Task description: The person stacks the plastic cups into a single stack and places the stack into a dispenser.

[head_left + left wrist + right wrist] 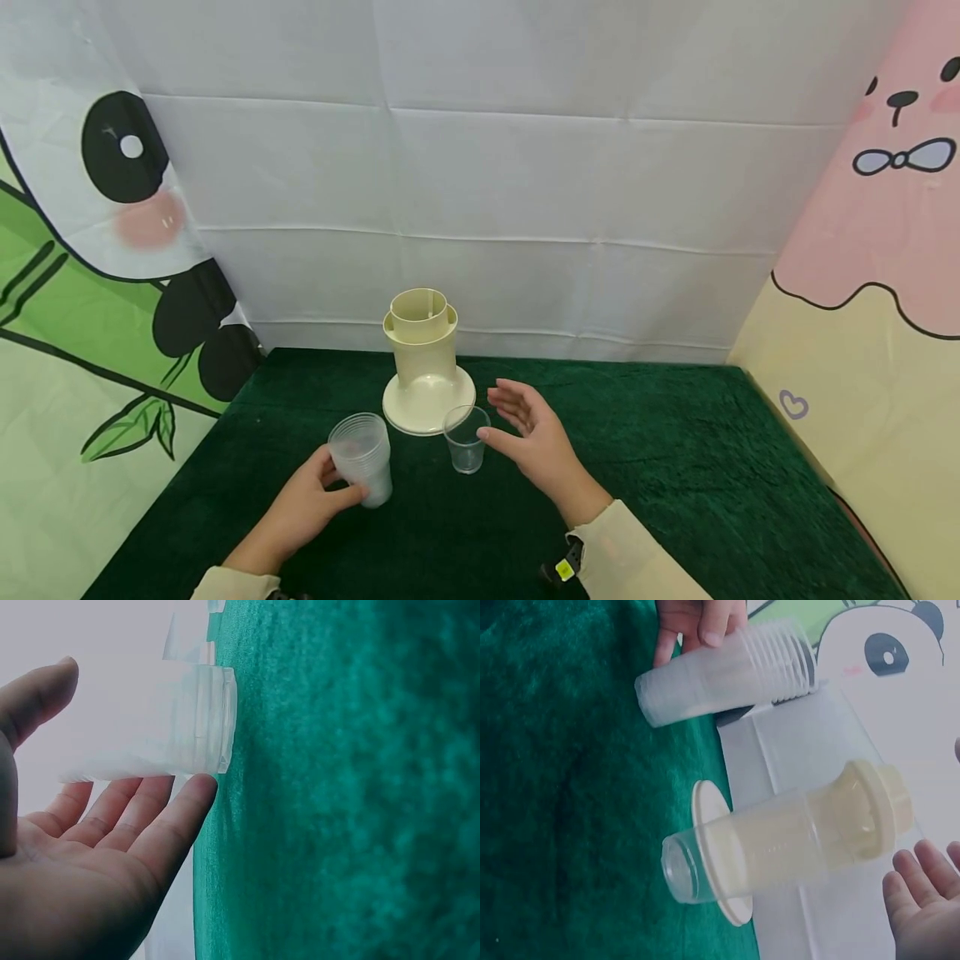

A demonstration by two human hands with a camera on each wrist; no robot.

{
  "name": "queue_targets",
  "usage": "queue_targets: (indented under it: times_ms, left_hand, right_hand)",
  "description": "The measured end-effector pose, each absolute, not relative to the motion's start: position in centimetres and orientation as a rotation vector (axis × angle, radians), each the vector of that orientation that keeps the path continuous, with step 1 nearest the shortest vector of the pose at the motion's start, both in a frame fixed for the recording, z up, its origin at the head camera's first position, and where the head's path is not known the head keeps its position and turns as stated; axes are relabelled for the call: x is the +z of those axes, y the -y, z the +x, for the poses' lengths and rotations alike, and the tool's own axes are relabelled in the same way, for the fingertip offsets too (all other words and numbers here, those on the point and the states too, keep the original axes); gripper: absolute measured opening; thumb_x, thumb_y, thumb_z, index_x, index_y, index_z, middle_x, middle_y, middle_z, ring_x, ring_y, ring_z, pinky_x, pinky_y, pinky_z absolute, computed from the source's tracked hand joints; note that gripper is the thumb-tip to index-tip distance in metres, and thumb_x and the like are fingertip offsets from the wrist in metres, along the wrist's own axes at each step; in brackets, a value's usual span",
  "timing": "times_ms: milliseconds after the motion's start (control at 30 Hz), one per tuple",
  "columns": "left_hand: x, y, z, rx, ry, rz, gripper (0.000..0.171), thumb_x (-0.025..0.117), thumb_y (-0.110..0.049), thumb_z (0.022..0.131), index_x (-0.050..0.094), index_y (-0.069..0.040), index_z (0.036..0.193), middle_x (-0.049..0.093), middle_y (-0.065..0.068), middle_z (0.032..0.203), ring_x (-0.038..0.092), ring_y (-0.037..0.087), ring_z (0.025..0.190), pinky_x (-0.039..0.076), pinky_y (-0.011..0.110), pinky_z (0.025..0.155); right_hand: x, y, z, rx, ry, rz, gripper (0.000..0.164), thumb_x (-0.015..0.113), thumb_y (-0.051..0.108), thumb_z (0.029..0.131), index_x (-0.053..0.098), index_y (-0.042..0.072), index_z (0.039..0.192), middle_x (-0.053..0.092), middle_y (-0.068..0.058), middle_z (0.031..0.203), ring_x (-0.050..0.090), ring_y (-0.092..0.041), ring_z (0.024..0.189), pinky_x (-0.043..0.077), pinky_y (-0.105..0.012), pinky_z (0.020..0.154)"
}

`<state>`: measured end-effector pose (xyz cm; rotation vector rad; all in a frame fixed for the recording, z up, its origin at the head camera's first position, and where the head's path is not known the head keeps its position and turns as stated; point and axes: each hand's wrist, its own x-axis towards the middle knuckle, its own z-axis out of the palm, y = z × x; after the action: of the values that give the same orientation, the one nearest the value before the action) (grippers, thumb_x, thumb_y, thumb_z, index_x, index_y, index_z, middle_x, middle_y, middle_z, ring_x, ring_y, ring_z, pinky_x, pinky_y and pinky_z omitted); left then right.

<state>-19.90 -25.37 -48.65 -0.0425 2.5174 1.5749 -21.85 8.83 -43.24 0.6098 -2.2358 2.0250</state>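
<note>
A stack of clear plastic cups [363, 458] stands at the front left of the table, and my left hand [303, 504] holds it from the left. In the left wrist view, the stack [150, 720] lies between the thumb and the fingers [180, 817]. One single clear cup [467, 446] stands upright to the right of the stack. Beside it is my right hand [540, 442], fingers spread and thumb tip overlapping the rim in the head view. The right wrist view shows that hand [930, 904] apart from the cup [682, 870], holding nothing.
Just behind the single cup stands a cream plastic holder [427, 367] with a round base and a double-walled tube. Dark green cloth [675, 467] covers the table. A white sheet [495, 183] hangs at the back, with cartoon-printed panels at both sides.
</note>
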Motion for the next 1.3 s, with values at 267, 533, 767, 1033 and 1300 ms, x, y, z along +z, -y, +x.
queue_targets:
  times_ms: [267,533,767,1033,1300]
  left_hand:
    - [-48.9,25.4,-20.0,1.574,-2.522,-0.044,0.086,0.083,-0.029,0.089,0.032,-0.007,0.154,0.045,0.024,0.155,0.043,0.048,0.141,0.043,0.068,0.105]
    - [-48.9,25.1,-19.8,1.583,-2.529,-0.038,0.086,0.083,-0.029,0.089,0.033,-0.007,0.154,0.046,0.024,0.154,0.044,0.048,0.140,0.042,0.069,0.105]
    - [-48.7,25.1,-19.6,1.584,-2.529,-0.037,0.086,0.083,-0.029,0.089,0.032,-0.007,0.154,0.045,0.024,0.155,0.043,0.048,0.141,0.041,0.069,0.106]
    - [-48.6,25.1,-19.6,1.579,-2.528,-0.046,0.086,0.082,-0.030,0.089,0.032,-0.006,0.155,0.044,0.025,0.155,0.041,0.049,0.142,0.040,0.069,0.106]
    - [-48.6,25.2,-19.6,1.577,-2.533,-0.038,0.086,0.083,-0.029,0.088,0.033,-0.006,0.154,0.045,0.025,0.154,0.042,0.049,0.141,0.042,0.068,0.105]
  right_hand:
    - [-44.2,-9.1,-22.4,2.103,2.211,0.548,0.066,0.079,0.010,0.092,0.046,0.005,0.149,0.055,-0.012,0.145,0.050,-0.030,0.138,0.037,-0.044,0.118]
    - [-46.2,-8.9,-23.3,2.168,2.264,0.451,0.071,0.082,0.021,0.091,0.045,0.007,0.149,0.053,-0.011,0.147,0.048,-0.030,0.139,0.036,-0.046,0.119]
    - [-47.3,-8.3,-23.9,2.141,2.354,0.420,0.077,0.084,0.029,0.089,0.043,0.008,0.151,0.050,-0.012,0.150,0.047,-0.030,0.141,0.036,-0.046,0.119]
    - [-48.4,-7.3,-24.3,2.174,2.386,0.389,0.079,0.085,0.029,0.087,0.044,0.008,0.150,0.051,-0.013,0.150,0.047,-0.030,0.141,0.036,-0.046,0.119]
    - [-48.8,-6.4,-24.4,2.167,2.432,0.369,0.080,0.085,0.026,0.087,0.042,0.007,0.152,0.048,-0.016,0.153,0.045,-0.032,0.142,0.032,-0.050,0.120]
